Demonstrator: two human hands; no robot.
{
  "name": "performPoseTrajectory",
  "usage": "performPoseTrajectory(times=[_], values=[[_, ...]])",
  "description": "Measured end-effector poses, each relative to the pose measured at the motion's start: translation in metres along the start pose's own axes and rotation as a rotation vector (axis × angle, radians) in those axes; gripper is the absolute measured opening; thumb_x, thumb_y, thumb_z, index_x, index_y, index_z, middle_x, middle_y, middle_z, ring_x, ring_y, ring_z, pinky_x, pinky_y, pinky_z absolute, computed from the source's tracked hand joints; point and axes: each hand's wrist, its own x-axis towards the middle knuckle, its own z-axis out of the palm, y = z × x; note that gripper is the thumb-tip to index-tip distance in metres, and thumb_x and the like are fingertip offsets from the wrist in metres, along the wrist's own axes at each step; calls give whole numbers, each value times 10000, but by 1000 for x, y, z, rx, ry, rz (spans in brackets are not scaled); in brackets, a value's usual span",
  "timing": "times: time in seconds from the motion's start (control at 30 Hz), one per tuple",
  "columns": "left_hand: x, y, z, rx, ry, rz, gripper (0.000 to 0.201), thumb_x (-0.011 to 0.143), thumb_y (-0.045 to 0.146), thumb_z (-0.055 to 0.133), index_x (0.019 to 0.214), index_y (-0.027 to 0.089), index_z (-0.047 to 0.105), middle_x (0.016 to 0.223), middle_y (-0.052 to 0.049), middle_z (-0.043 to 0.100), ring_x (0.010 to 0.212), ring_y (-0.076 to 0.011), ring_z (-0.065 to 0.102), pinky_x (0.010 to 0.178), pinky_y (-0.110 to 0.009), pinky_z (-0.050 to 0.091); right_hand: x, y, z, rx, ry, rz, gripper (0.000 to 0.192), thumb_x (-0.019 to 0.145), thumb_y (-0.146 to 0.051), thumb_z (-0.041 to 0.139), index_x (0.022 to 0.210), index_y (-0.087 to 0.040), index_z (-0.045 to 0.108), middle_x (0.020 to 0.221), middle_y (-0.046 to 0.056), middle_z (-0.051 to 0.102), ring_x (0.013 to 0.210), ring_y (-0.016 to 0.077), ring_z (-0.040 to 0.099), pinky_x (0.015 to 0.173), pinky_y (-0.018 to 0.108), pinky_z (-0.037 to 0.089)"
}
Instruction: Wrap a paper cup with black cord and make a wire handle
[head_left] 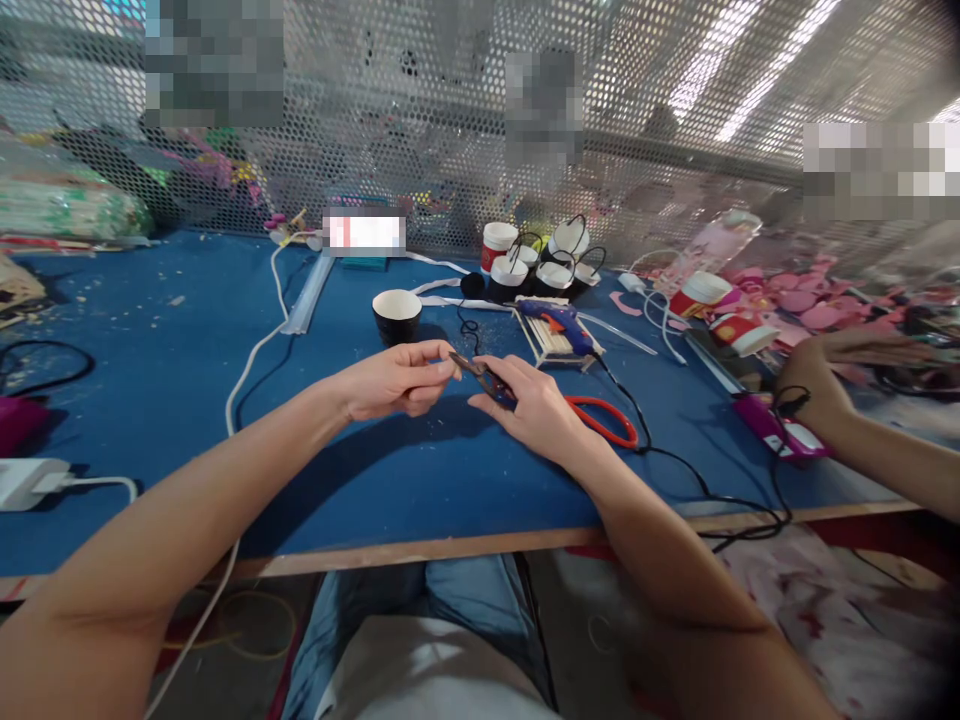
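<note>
Two hands at work over the blue table (150,330): our left hand (394,380) is pinched narrow on one end of a small dark piece (480,373), thumb and forefinger closed at its tip; our right hand (536,405) is curled around the other end, fingers closed on it. The piece sits between the two hands, just above the table top. What it is we cannot tell – thin, dark, partly hidden by the fingers.

Handling, our judgement: light and slim, likely stiff enough to hold its line between two pinches; best held close to each end with fingertips, not the palm.

Counts:
- one pair of red-handled scissors (607,420), lying just beside the right hand
- one blue glue gun (559,322) on a stand, black cord trailing to the table edge
- one dark cup (397,315), alone, behind the hands
- cluster of white-lidded pots (536,260) – about six, some overlapping, count uncertain
- one co-worker's hand (814,385) at far right, resting near a pink object (772,425)
</note>
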Motion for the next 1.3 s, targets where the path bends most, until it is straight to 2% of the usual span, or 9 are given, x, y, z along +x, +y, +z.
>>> performPoseTrajectory(times=[0.1, 0.23, 0.37, 0.5, 0.6, 0.87, 0.97, 1.13, 1.3], values=[[0, 2, 1, 21, -6, 17, 164, 853, 315, 518, 869, 156, 551, 509, 48, 425, 404, -31, 300, 412, -152, 246, 1, 2, -1, 63, -14, 23, 439, 829, -458, 509, 1146, -154, 532, 863, 77, 596, 774, 193, 572, 701, 324, 467], [2, 3, 2, 26, 47, 21, 157, 811, 293, 577, 799, 137, 571, 613, 11, 506, 478, -45, 423, 460, -163, 330, 1, 2, -2, 138, -49, 54, 428, 824, -450, 520, 1147, -169, 545, 968, 92, 622, 867, 208, 593, 758, 326, 469], [3, 5, 2, 52, 105, 36, 159, 780, 280, 611, 732, 133, 574, 625, 10, 508, 524, -60, 455, 488, -176, 365, 1, 3, -2, 189, -59, 81, 443, 818, -450, 528, 1164, -174, 544, 982, 90, 633, 881, 210, 597, 779, 343, 470], [2, 6, 3, 77, 84, 36, 172, 775, 279, 617, 708, 136, 547, 577, 25, 490, 504, -61, 454, 486, -182, 355, 2, 1, -2, 270, -97, 125, 443, 811, -438, 539, 1167, -175, 554, 970, 80, 647, 866, 205, 605, 765, 341, 477], [1, 7, 7, 105, 119, 75, 182, 763, 271, 628, 699, 140, 519, 546, 33, 486, 491, -60, 454, 485, -184, 346, 2, -3, -4, 332, -133, 160, 422, 819, -430, 528, 1155, -177, 568, 958, 63, 655, 878, 202, 605, 773, 333, 472], [2, 7, 21, 416, 285, 230, 162, 774, 260, 594, 718, 150, 490, 519, 48, 489, 475, -51, 436, 489, -184, 344, 3, -5, -5, 477, -186, 215, 410, 827, -442, 505, 1120, -168, 590, 999, 49, 653, 939, 200, 592, 819, 330, 447], [1, 6, 24, 562, 361, 266, 138, 789, 251, 563, 727, 152, 488, 499, 54, 464, 464, -51, 411, 469, -179, 324, 3, -4, -5, 469, -211, 218, 428, 839, -453, 481, 1132, -157, 580, 966, 55, 648, 894, 192, 589, 784, 329, 450], [1, 8, 25, 675, 433, 295, 88, 774, 217, 543, 748, 145, 499, 701, -5, 604, 502, -49, 453, 490, -184, 368, 4, -3, -4, 348, -171, 191, 446, 815, -464, 513, 1141, -162, 550, 882, 56, 633, 770, 172, 578, 707, 317, 461], [1, 8, 21, 760, 491, 313, 94, 766, 230, 545, 754, 139, 527, 637, 7, 581, 539, -70, 488, 517, -186, 382, 3, -1, 0, 214, -66, 171, 505, 786, -459, 560, 1187, -155, 517, 997, 97, 624, 870, 210, 591, 758, 358, 470]])
